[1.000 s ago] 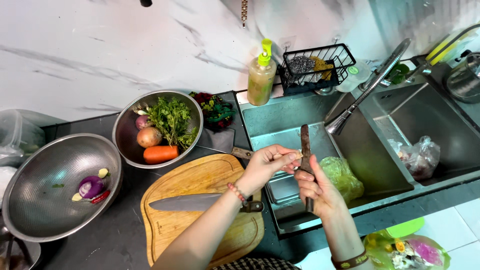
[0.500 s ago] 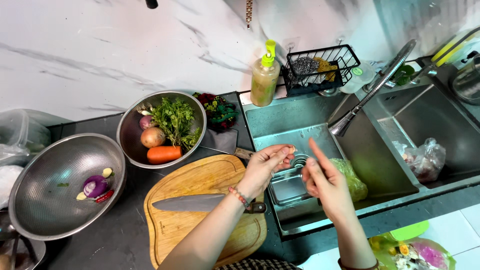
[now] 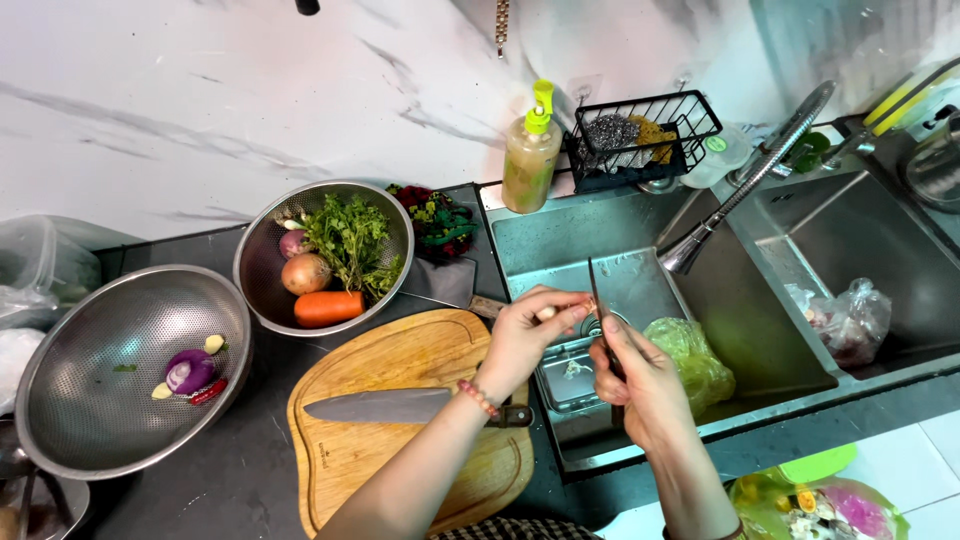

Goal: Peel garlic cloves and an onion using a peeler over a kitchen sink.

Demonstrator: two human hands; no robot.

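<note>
A perforated steel bowl (image 3: 120,375) sits far left; beside it, a steel bowl (image 3: 325,255) holds vegetables. A large knife (image 3: 400,405) lies on the wooden board (image 3: 400,420). Over the sink (image 3: 640,300), my left hand (image 3: 525,335) pinches a small pale piece (image 3: 548,312) between its fingertips. My right hand (image 3: 640,385) grips a small knife (image 3: 600,300), blade upright, touching that piece.
</note>
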